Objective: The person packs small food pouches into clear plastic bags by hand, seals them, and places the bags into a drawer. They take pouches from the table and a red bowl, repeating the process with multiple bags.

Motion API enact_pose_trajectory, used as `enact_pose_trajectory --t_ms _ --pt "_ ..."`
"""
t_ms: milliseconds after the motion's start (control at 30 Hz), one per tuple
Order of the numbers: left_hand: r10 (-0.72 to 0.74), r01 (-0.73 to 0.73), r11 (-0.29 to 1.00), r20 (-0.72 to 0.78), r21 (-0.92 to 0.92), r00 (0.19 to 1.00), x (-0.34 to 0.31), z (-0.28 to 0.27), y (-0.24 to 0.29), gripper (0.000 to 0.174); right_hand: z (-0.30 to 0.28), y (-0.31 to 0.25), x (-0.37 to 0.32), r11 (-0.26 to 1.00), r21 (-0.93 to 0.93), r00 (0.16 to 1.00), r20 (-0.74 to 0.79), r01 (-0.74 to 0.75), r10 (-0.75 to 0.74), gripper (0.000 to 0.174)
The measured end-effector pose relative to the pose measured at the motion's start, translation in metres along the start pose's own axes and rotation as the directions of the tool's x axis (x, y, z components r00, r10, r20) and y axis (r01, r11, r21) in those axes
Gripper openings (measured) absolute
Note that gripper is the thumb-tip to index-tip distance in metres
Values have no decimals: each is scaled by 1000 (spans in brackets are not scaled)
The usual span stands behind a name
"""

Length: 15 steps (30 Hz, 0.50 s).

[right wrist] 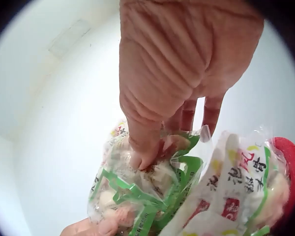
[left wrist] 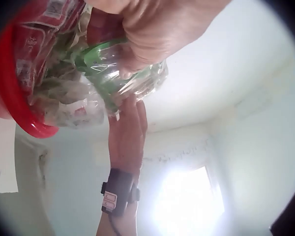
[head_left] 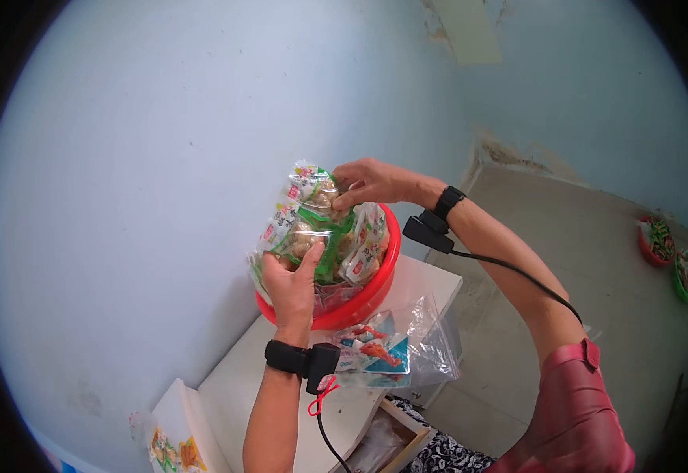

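A red basin is heaped with clear snack packets printed white and green, with pale lumpy food inside. Over its wall side, my left hand grips a packet, thumb on the front and the other fingers hidden behind. My right hand pinches the upper packet at its right edge; in the right wrist view the thumb presses into its clear film. The two held packets overlap each other. Red-printed packets lie inside the basin in the left wrist view.
The basin stands on a white cabinet top against the wall. In front lies a clear bag with blue and red printed packs. Below is an open drawer. A red basin and a green basin sit on the floor.
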<state>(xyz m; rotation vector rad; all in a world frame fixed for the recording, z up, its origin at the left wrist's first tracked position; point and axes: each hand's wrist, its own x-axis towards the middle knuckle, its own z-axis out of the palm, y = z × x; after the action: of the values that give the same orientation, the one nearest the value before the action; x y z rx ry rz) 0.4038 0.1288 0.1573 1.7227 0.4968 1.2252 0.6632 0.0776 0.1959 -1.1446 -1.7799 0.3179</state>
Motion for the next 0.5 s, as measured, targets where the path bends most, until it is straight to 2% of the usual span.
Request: enact_pose_trajectory --t_ms 67,133,167,233,333,433,500 --pt "-19 18 999 33 31 999 1 1 -10 52 0 12 0 999 -11 999 41 -32 32 40" --pt "-6 2 999 74 54 997 1 0 -16 50 1 27 -4 985 -5 975 143 -170 169 37" --pt "-46 37 995 90 98 995 0 -3 -15 48 1 32 -5 972 -12 953 192 -236 234 36" --pt "-132 109 976 115 187 985 -11 -1 16 46 1 31 0 970 -19 951 193 -242 241 35" --pt "-274 225 924 122 309 954 -11 -21 14 53 1 28 7 947 -68 926 203 -312 320 37" --pt "-218 158 866 73 474 973 -20 -36 26 58 5 27 15 919 -136 896 208 -370 391 40" --pt "-138 84 882 83 464 987 -29 -47 37 59 10 26 18 903 -160 877 221 -399 427 42"
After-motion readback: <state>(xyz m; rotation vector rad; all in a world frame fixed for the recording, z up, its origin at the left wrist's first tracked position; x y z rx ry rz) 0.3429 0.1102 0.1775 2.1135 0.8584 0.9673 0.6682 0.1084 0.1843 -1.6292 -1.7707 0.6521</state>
